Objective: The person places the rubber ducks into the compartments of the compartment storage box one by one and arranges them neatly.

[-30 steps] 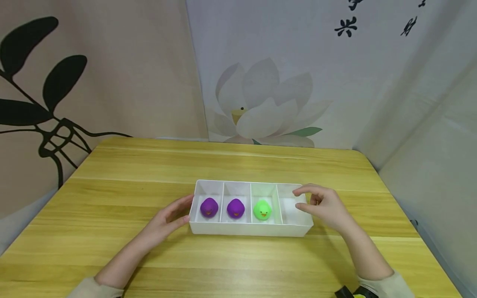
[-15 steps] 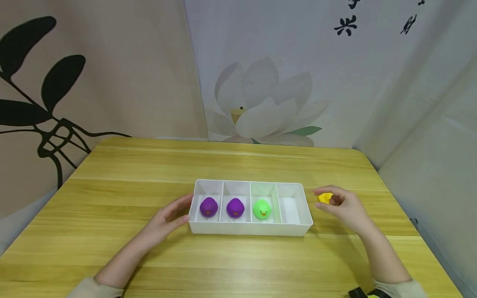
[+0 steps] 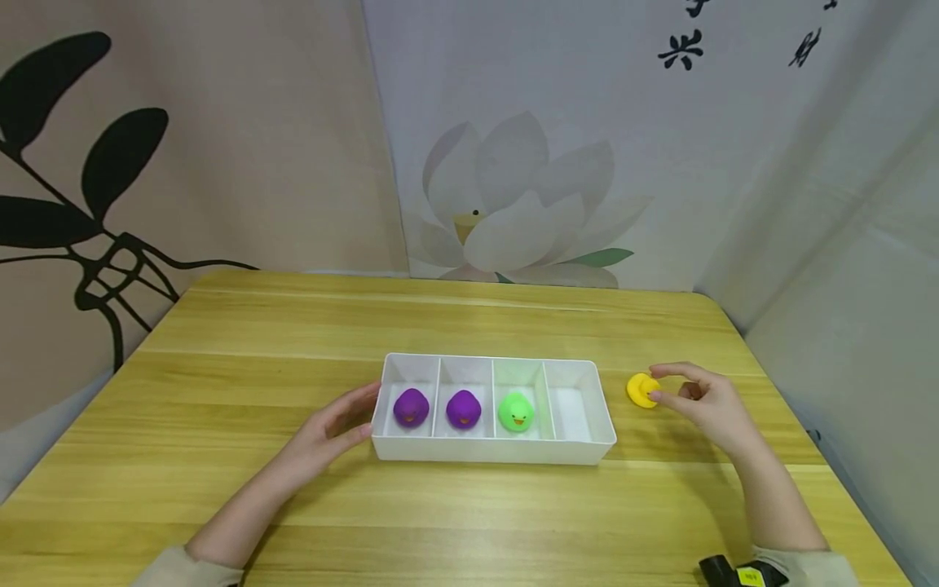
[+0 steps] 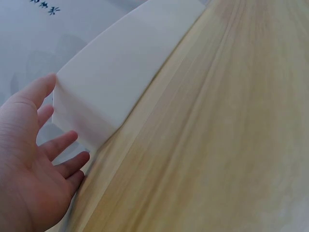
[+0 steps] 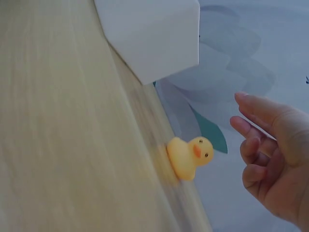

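Observation:
A white box (image 3: 484,451) with several compartments sits mid-table. Its two left compartments each hold a purple toy duck, the leftmost duck (image 3: 411,408) and its neighbour (image 3: 464,409); a green duck (image 3: 517,412) occupies the third, and the right one has nothing in it. My left hand (image 3: 333,428) rests against the box's left end, fingers relaxed, thumb at the front corner in the left wrist view. Right of the box, a yellow rubber duck (image 5: 183,158) stands upright on the table. Just beyond it, my right hand (image 3: 700,403) has loosely bent fingers, apart from the duck in the right wrist view.
The wooden table (image 3: 469,522) extends on all sides of the box. A printed curtain (image 3: 528,122) hangs behind the far table edge, and another cloth (image 3: 866,269) borders the right side. A black strap (image 3: 741,575) circles my right wrist.
My right hand has moved right, from over the box's right compartment to the far side of the yellow duck, which came into view. My left hand and the box have stayed in place.

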The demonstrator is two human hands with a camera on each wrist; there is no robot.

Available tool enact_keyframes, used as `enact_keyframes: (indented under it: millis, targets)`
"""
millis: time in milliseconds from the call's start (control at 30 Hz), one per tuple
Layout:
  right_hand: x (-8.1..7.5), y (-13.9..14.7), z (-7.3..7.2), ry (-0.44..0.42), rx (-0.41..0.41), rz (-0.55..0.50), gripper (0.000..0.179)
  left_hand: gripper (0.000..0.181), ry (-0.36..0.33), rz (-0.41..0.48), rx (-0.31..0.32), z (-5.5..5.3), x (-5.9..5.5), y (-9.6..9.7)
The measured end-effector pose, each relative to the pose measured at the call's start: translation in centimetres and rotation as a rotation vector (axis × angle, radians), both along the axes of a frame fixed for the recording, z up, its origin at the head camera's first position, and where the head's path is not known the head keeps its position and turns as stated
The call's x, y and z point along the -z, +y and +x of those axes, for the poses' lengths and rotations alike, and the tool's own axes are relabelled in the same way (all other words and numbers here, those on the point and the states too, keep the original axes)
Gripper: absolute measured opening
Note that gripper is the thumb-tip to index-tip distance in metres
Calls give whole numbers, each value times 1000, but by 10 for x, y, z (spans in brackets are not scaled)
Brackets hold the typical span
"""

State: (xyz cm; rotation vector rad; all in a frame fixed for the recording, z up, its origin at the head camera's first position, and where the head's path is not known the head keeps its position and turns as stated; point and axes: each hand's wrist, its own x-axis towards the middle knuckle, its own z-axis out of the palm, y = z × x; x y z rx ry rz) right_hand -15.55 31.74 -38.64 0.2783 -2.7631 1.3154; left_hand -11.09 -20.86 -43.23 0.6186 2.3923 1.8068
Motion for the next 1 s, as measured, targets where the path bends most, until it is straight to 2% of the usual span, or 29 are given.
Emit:
enact_keyframes:
  millis: [333,700,1000]
  targets:
    - [11,11,-6,-44,-4,45,46,56,-21,1,-4,0,0,0]
    - [25,19,-12,-78,-34,35,47,55,2,-12,-5,0,0,1]
    - [37,21,-16,-83,-31,5,47,55,-18,-8,-10,-1,0,1]
